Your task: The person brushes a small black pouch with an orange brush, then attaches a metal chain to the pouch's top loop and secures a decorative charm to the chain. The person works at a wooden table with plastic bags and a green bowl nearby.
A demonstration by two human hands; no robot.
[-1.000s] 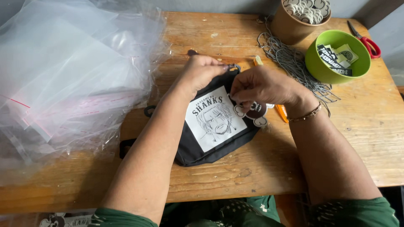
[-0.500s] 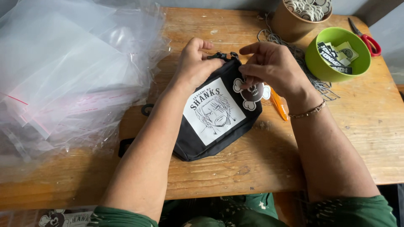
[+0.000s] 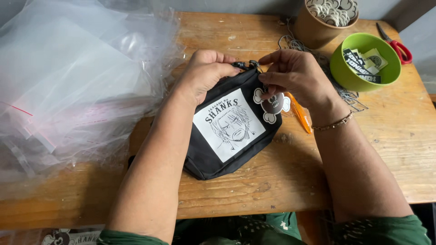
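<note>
one pouch (image 3: pixel 227 136), two bowls (image 3: pixel 345 72), one scissors (image 3: pixel 396 44)

Both forearms run in from 6 o'clock, converging toward 12. Left hand (image 3: pixel 206 72) curled in a loose fist, knuckles up. Right hand (image 3: pixel 295 75) pinching, fingertips (image 3: pixel 268 59) aimed at 9 o'clock.

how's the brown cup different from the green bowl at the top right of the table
The brown cup is taller, narrower and dull tan; the green bowl is low, wide and bright lime. The brown cup is heaped with white and black skull-shaped charms; the green bowl holds only a few flat black and pale tags, with much of its inside bare. The brown cup is cut off by the frame's top edge; the green bowl shows whole. Both are round, open-topped, and stand on the wooden table.
</note>
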